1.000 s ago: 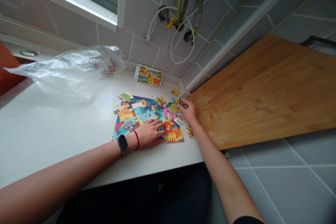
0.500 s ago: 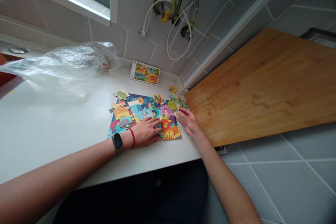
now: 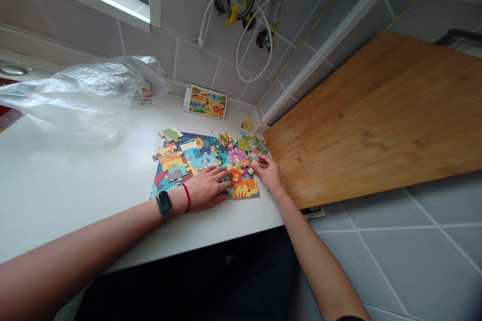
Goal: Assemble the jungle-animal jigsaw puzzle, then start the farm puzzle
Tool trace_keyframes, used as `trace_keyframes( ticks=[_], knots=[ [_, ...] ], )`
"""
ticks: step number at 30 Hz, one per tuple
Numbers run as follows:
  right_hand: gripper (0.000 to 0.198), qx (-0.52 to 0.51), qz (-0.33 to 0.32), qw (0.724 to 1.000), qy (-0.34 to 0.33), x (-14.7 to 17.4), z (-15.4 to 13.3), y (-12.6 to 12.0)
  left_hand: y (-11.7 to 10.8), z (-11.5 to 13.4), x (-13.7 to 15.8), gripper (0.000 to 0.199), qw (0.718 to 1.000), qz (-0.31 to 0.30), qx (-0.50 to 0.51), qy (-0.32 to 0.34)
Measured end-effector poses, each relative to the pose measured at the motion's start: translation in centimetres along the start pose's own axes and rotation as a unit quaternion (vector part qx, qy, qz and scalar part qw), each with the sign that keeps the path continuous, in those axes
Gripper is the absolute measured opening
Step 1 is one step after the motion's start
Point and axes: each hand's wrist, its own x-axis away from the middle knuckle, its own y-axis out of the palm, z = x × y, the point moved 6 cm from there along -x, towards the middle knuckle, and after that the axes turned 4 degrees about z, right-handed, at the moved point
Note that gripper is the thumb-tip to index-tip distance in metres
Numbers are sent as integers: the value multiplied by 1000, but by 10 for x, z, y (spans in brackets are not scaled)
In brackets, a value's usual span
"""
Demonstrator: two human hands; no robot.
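A colourful animal jigsaw puzzle [image 3: 203, 158] lies on the white counter, with some pieces joined and others loose on a dark blue printed sheet. My left hand [image 3: 209, 188] rests flat over its lower middle, fingers stretched toward the lion piece [image 3: 236, 176]. At the puzzle's right edge, my right hand [image 3: 268, 170] pinches a small yellowish puzzle piece [image 3: 253, 166] between thumb and fingers. Loose puzzle pieces [image 3: 259, 144] overlap in a pile just beyond that hand. A green puzzle piece [image 3: 171, 135] lies at the upper left corner.
A picture card [image 3: 206, 102] with an animal scene leans by the tiled wall. A crumpled clear plastic bag [image 3: 101, 90] lies at the back left. On the right, a large wooden board [image 3: 376, 125] borders the counter. Hoses and a white cable [image 3: 237, 55] hang above.
My right hand has shifted slightly, its fingers now closed more plainly on a small piece beside the puzzle. The left hand stays on the puzzle. The whole view has moved a little.
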Motion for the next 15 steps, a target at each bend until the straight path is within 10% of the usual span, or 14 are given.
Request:
trace_keyframes(
  ticks=[15],
  knots=[
    [30,-3,-112,994,-9,-20,-22,-17,0,0,0,35,1000,0,2,-2]
  ],
)
